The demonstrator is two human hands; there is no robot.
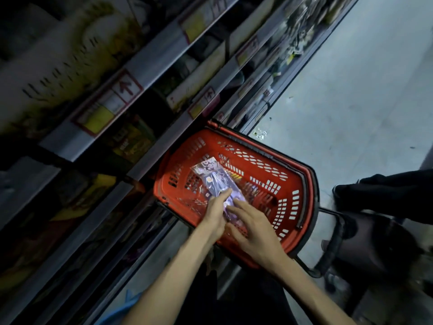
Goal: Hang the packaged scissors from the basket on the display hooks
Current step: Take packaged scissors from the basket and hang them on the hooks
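Note:
A red plastic shopping basket point(290, 184) sits on the floor beside the shelving. Over its middle is a bundle of purple packaged scissors point(212, 178) in clear wrap. My left hand point(216, 213) grips the near end of the bundle from the left, fingers curled round it. My right hand point(253, 231) meets the same end from the right, with fingers stretched along the packs and touching them. The packs' near end is hidden under both hands. No display hooks can be made out in the blurred shelves.
Dim store shelving point(131, 73) with price labels and stocked goods runs along the left. The grey floor aisle point(351, 90) lies to the right. The basket's black pull handle point(328, 245) sticks out at lower right, beside dark-clothed legs point(384, 191).

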